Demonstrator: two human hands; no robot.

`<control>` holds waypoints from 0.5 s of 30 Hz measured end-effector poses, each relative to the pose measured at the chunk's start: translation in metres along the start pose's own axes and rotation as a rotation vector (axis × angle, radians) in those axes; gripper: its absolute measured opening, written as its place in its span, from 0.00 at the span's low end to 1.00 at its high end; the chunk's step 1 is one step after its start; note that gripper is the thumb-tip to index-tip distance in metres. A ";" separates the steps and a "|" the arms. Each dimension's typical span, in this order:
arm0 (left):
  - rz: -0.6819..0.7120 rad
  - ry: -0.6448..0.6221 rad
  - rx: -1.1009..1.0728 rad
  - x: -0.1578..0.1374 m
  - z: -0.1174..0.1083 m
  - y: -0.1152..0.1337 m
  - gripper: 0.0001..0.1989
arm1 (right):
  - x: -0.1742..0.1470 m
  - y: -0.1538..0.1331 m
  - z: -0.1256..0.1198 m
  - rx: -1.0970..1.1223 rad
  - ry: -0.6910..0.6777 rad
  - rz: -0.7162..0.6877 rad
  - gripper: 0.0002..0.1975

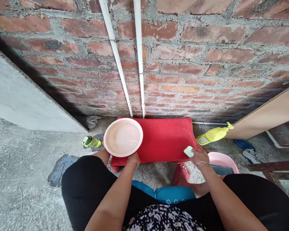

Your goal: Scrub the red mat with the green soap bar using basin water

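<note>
A pale pink basin [123,153] with clear water in it rests on the left end of a low surface covered by a red towel [165,139]. My left hand [134,158] grips the basin's near right rim. Over the towel's front right corner, my right hand [198,157] is closed on a small, flat, pale green piece with rounded corners [188,151]; its exact kind I cannot make out. A yellow pump bottle [213,134] stands just beyond that hand. Beside it on the right is a pink tub [225,158] with something dark blue-grey inside.
A green bottle [92,141] stands left of the basin, near a grey rag [91,121]. Brick wall [173,64] and two white pipes [141,64] rise behind. Boards [26,93] flank both sides. A wet patch [61,168] darkens the concrete floor.
</note>
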State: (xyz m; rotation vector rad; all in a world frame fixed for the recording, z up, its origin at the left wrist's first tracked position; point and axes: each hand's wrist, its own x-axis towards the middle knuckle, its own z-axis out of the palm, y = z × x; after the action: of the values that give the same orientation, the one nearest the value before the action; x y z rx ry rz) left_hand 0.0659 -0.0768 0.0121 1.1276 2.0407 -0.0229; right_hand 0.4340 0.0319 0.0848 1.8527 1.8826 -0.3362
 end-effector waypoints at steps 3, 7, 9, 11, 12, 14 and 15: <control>-0.042 0.029 0.011 0.003 0.003 -0.002 0.40 | -0.017 -0.059 0.005 0.005 0.037 -0.269 0.23; -0.024 0.042 0.016 0.006 0.003 -0.005 0.39 | -0.044 -0.159 0.023 -0.019 -0.013 -0.677 0.21; -0.006 0.049 0.027 0.008 0.002 -0.007 0.37 | -0.050 -0.192 0.032 -0.018 -0.024 -0.807 0.22; -0.010 0.055 0.060 0.009 0.003 -0.006 0.34 | -0.049 -0.202 0.039 -0.010 -0.023 -0.867 0.23; -0.020 0.055 0.079 0.010 0.004 -0.006 0.33 | -0.045 -0.197 0.041 -0.007 -0.024 -0.874 0.24; -0.047 0.051 0.111 0.011 0.006 -0.003 0.32 | -0.036 -0.170 0.042 -0.017 -0.025 -0.851 0.23; -0.058 0.049 0.118 0.011 0.007 -0.001 0.32 | -0.030 -0.150 0.042 -0.033 -0.027 -0.825 0.23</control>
State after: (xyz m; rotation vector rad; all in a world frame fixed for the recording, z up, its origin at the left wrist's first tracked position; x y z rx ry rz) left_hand 0.0660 -0.0725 -0.0001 1.1506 2.1391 -0.1473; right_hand 0.2917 -0.0235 0.0410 0.9519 2.5286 -0.5774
